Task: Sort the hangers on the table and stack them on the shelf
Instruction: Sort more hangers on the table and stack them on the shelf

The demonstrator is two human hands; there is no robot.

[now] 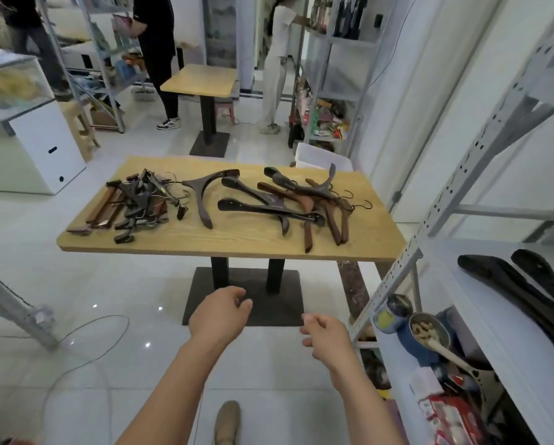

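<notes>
A wooden table (230, 242) stands ahead of me. At its left lies a tangled pile of clip hangers (134, 203) with flat wooden bars. In the middle lies one wide dark-brown hanger (205, 194). To the right several wide wooden hangers (301, 203), dark and reddish brown, lie crossed over each other. Two black hangers (526, 284) rest on the white shelf (481, 319) at my right. My left hand (219, 313) and my right hand (327, 335) hover low in front of the table, both empty with fingers loosely curled.
The grey shelf upright (407, 271) stands between the table and the shelf board. Cans and a spoon (429, 335) sit on the lower shelf. A cable (86, 348) lies on the floor at left. A second table (202, 80) and two people stand farther back.
</notes>
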